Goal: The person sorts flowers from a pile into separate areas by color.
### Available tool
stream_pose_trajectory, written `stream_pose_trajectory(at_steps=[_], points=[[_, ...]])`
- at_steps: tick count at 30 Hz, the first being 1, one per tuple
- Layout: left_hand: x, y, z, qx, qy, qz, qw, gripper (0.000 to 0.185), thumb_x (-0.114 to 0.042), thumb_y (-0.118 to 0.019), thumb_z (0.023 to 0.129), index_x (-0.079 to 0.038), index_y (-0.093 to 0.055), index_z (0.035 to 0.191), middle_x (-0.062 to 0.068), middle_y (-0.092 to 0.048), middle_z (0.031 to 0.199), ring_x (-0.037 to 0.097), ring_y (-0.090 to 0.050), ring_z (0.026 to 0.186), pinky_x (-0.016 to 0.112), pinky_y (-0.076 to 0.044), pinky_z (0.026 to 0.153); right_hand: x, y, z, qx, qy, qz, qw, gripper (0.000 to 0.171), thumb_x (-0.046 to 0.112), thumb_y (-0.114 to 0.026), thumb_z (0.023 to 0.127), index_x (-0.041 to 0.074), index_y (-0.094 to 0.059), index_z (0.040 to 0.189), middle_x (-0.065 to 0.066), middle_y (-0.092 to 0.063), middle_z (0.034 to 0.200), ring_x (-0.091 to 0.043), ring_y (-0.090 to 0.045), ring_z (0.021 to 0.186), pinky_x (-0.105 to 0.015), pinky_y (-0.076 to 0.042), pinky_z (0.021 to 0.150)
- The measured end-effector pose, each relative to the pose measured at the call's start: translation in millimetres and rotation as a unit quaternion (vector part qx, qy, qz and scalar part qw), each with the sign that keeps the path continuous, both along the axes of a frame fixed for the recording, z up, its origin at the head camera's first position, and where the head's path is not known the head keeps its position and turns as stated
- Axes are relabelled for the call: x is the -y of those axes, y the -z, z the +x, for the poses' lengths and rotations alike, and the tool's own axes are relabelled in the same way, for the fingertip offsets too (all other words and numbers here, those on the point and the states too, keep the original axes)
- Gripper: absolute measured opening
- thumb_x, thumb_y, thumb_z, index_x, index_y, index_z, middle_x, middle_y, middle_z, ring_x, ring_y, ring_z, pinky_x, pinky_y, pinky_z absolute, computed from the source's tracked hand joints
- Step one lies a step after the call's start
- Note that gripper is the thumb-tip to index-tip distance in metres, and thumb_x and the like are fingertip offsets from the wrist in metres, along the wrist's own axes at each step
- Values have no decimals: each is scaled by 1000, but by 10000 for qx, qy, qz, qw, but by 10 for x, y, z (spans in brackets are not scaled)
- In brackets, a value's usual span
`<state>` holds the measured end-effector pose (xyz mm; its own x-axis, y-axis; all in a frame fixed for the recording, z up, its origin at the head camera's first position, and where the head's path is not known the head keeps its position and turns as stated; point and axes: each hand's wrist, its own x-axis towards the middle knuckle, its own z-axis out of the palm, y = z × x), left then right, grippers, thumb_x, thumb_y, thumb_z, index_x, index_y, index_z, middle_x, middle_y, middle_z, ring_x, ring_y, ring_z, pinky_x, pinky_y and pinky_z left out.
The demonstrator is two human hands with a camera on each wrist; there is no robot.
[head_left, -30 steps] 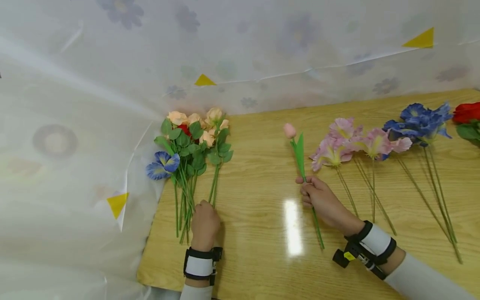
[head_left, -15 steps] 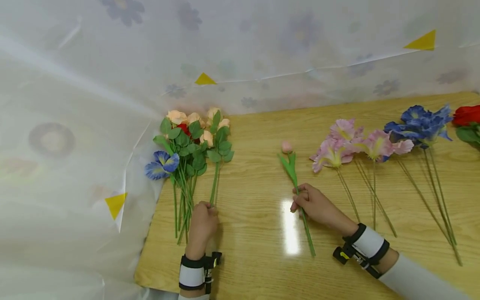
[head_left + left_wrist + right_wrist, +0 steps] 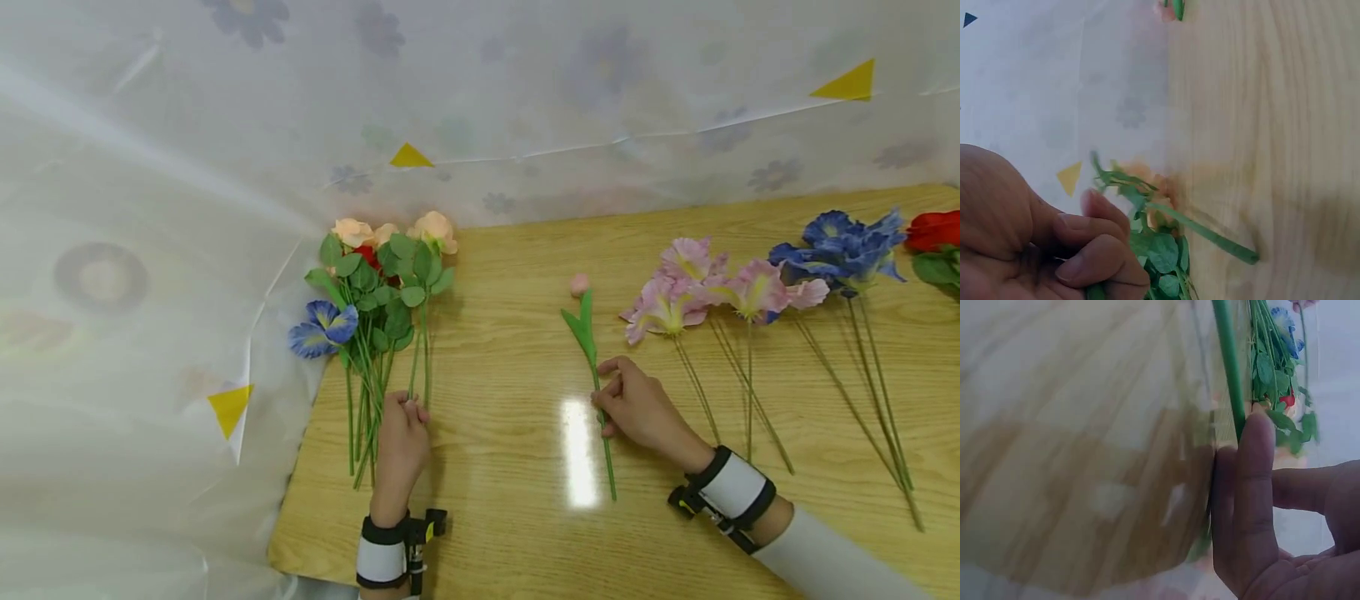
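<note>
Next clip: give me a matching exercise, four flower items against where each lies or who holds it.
1. pink bud stem
2. peach rose stem
3. red flower
4. pale pink blooms

A. at the table's far right edge
B. gripped by the left hand
C. under the right hand
D. lying untouched between the bud and the blue flowers

Pairs: 1-C, 2-B, 3-A, 4-D

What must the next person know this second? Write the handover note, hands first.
Left hand: grips the stem of a peach rose at the bunch by the left edge of the table.
Right hand: pinches the stem of the pink tulip, mid-table, apart from the bunch.
Done: peach roses, a red bloom and a blue flower lie gathered in the bunch.
Left, probably: the tulip, then the loose pink flowers, blue flowers and red flower on the right.
</note>
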<state>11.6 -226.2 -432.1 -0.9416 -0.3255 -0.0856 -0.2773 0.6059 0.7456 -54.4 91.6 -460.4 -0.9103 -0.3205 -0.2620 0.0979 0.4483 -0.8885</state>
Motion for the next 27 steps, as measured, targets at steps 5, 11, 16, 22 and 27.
stream_pose_trajectory(at_steps=[5, 11, 16, 22, 27], points=[[-30, -76, -3, -516, -127, 191, 9984, 27, -13, -28, 108, 6, -43, 118, 21, -60, 100, 34, -59, 96, 44, -48, 77, 6, -9, 17, -525, 198, 363, 9978, 41, 5, -58, 96, -4, -42, 133, -12, -59, 86, -18, -62, 50, -31, -51, 48], [-81, -139, 2, -892, -420, 701, 9927, 31, -21, -27, 109, 3, -43, 121, 15, -58, 99, 33, -57, 98, 41, -46, 83, -36, -29, 28, -921, 196, 765, 9926, 42, 5, -54, 97, -4, -39, 135, -9, -57, 82, -16, -60, 49, -30, -48, 45], [-200, -136, 0, -1422, -467, 968, 9840, 35, -25, -31, 108, 1, -51, 119, 10, -56, 88, 18, -46, 60, 27, -38, 58, -54, -34, 14, -1267, 114, 1164, 9850, 39, 3, -52, 96, -5, -41, 132, -5, -55, 74, -12, -55, 46, -30, -43, 42], [-453, -113, -15, -1650, -99, 1359, 9768, 31, -21, -32, 108, 3, -52, 114, 6, -50, 78, 11, -30, 52, 24, -30, 50, -66, -16, 10, -2054, 169, 1643, 9646, 32, 0, -56, 92, -7, -49, 122, -5, -54, 71, -13, -49, 52, -29, -37, 43], [-660, -106, -31, -1385, 233, 1470, 9791, 26, -20, -32, 108, 1, -48, 111, 7, -51, 78, 11, -37, 58, 23, -35, 54, -81, 2, 16, -2719, 242, 1937, 9423, 30, -4, -58, 88, -8, -52, 117, -16, -58, 78, -20, -50, 56, -31, -36, 41]])
